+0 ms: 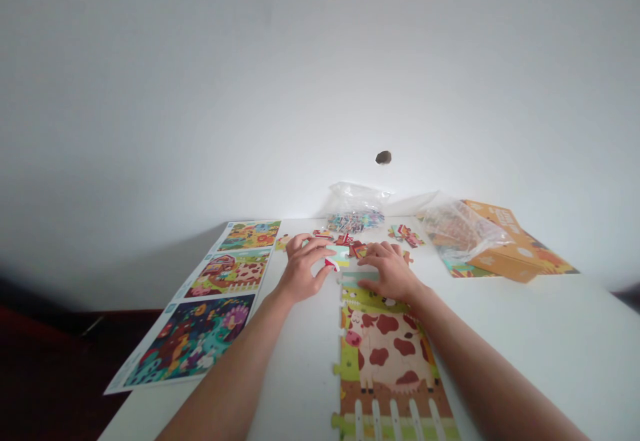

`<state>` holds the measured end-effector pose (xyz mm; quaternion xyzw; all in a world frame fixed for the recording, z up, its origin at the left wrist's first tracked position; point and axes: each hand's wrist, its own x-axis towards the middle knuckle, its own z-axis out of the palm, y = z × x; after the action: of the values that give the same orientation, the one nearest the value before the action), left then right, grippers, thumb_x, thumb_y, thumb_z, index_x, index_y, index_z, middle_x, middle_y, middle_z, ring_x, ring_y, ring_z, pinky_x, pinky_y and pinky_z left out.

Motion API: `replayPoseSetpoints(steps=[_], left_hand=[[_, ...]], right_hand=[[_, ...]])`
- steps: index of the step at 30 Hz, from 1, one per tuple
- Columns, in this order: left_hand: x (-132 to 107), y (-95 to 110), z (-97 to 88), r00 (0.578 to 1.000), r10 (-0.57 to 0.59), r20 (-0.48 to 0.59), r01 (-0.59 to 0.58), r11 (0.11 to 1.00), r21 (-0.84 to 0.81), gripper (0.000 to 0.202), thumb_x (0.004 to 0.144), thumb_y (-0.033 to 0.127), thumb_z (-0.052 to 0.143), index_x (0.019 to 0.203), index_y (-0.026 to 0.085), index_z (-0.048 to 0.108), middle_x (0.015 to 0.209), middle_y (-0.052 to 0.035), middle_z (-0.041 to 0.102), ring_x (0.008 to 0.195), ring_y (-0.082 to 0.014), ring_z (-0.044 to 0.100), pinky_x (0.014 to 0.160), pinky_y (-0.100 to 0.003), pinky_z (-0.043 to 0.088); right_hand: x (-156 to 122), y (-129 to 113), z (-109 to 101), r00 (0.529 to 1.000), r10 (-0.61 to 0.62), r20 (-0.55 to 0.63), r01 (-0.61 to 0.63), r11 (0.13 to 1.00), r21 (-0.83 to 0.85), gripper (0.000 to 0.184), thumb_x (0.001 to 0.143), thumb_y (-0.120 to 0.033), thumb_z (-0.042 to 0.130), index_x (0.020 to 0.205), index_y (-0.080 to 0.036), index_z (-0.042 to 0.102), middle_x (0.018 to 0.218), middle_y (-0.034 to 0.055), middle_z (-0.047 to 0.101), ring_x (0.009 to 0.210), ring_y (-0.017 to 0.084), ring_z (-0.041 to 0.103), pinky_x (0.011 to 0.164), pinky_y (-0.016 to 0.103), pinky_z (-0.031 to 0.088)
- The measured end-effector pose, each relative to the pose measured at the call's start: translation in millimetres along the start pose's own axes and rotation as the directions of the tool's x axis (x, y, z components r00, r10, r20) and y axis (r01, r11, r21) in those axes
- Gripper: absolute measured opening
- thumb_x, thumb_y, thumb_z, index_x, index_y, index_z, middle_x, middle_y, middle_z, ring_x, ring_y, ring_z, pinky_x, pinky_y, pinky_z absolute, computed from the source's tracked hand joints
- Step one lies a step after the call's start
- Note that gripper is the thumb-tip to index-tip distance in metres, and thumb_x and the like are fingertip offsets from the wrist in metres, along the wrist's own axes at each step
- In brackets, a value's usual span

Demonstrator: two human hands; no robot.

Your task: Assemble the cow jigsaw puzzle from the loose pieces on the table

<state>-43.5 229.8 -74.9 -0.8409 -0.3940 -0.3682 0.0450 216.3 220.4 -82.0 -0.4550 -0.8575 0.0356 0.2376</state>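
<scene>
My left hand [303, 271] pinches a jigsaw piece [338, 256] in light blue and green with a red and white corner. It is held just above the top left corner of a partly joined jigsaw puzzle [390, 354], which shows a spotted cow above a white fence. My right hand [387, 269] lies over the upper edge of that puzzle, fingers apart, hiding its top right part. Loose jigsaw pieces [345, 239], mostly red, lie just beyond both hands, some partly covered by the fingers.
A picture sheet [210, 301] with three scenes lies on the left. At the back stands a clear bag of pieces [355, 211]. More loose pieces [407, 234] lie behind my right hand. An orange cardboard box [515, 254] and crumpled clear plastic [460, 231] are at the right. A wall [300, 94] rises behind the table.
</scene>
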Motion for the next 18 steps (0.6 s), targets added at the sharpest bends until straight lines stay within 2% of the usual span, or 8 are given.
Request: replayPoseSetpoints(steps=[2, 5, 11, 14, 18], left_hand=[[-0.1, -0.5, -1.8, 1.0, -0.005, 0.018, 0.005, 1.0, -0.018, 0.02, 0.081, 0.027, 0.065, 0.099, 0.028, 0.074, 0.115, -0.0026, 0.07, 0.115, -0.0287, 0.047, 0.103, -0.049, 0.034], [0.0, -1.1, -5.3, 0.998, 0.003, 0.066, 0.002, 0.997, -0.073, 0.017, 0.077, 0.028, 0.066, 0.093, 0.026, 0.074, 0.11, -0.0034, 0.071, 0.113, -0.0285, 0.048, 0.103, -0.049, 0.033], [0.6, -2.1, -9.9, 0.971, 0.036, 0.236, 0.018, 0.975, -0.222, 0.015, 0.068, 0.025, 0.069, 0.082, 0.023, 0.073, 0.097, -0.0035, 0.069, 0.103, -0.0256, 0.051, 0.101, -0.045, 0.034], [0.0, -4.3, -8.7, 0.948, 0.033, 0.317, 0.039, 0.976, -0.216, 0.014, 0.068, 0.024, 0.07, 0.082, 0.023, 0.073, 0.093, -0.003, 0.068, 0.101, -0.0249, 0.05, 0.1, -0.044, 0.034], [-2.2, -9.8, -5.7, 0.937, 0.013, 0.349, 0.06, 0.979, -0.196, 0.014, 0.068, 0.025, 0.072, 0.081, 0.022, 0.073, 0.091, -0.0028, 0.067, 0.102, -0.0252, 0.049, 0.099, -0.042, 0.034]], right_hand=[[-0.4, 1.5, 1.0, 1.0, 0.006, 0.021, -0.006, 1.0, 0.007, 0.027, 0.077, -0.045, 0.078, 0.099, -0.029, 0.074, 0.107, 0.0066, 0.061, 0.102, 0.027, 0.051, 0.092, 0.047, 0.036], [-1.0, 1.7, 0.8, 0.999, 0.02, 0.028, -0.02, 1.0, 0.012, 0.023, 0.077, -0.046, 0.078, 0.093, -0.029, 0.075, 0.106, 0.0058, 0.061, 0.101, 0.026, 0.051, 0.091, 0.046, 0.036], [-1.3, 1.6, 0.5, 0.997, 0.054, 0.061, -0.055, 0.998, 0.005, 0.027, 0.078, -0.047, 0.078, 0.098, -0.029, 0.073, 0.109, 0.006, 0.061, 0.103, 0.026, 0.05, 0.094, 0.046, 0.034], [-1.0, 1.0, 0.0, 0.993, 0.072, 0.089, -0.072, 0.997, 0.005, 0.03, 0.078, -0.048, 0.077, 0.101, -0.03, 0.073, 0.111, 0.0056, 0.061, 0.105, 0.027, 0.05, 0.095, 0.046, 0.032], [-0.8, 0.2, -1.3, 0.992, 0.078, 0.1, -0.079, 0.997, 0.002, 0.031, 0.079, -0.049, 0.077, 0.103, -0.03, 0.072, 0.112, 0.0054, 0.061, 0.105, 0.027, 0.05, 0.096, 0.046, 0.031]])
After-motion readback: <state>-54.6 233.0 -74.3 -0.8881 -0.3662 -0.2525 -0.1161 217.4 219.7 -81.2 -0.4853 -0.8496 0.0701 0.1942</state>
